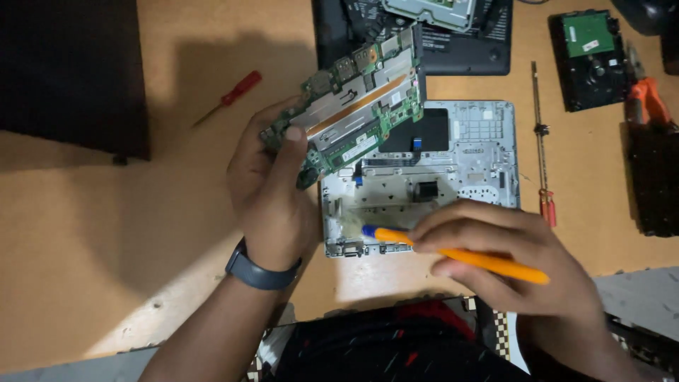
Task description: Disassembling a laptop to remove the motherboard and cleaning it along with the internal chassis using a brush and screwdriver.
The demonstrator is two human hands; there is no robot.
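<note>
My left hand [272,187] holds a green circuit board [353,106] tilted up above the table, thumb pressed on its lower left corner. A dark band sits on that wrist. My right hand [495,255] grips an orange tool with a blue tip [453,253], its tip resting over the front left part of an opened silver laptop shell [481,141]. The shell lies flat on the tan table between both hands, its inner side up with a black pad near the middle.
A small red screwdriver [230,95] lies to the left, a long thin red-handled screwdriver [542,141] right of the shell. A hard drive [590,60], orange-handled pliers [647,99] and a black keyboard part [654,180] lie at right. A black laptop cover [438,49] sits behind.
</note>
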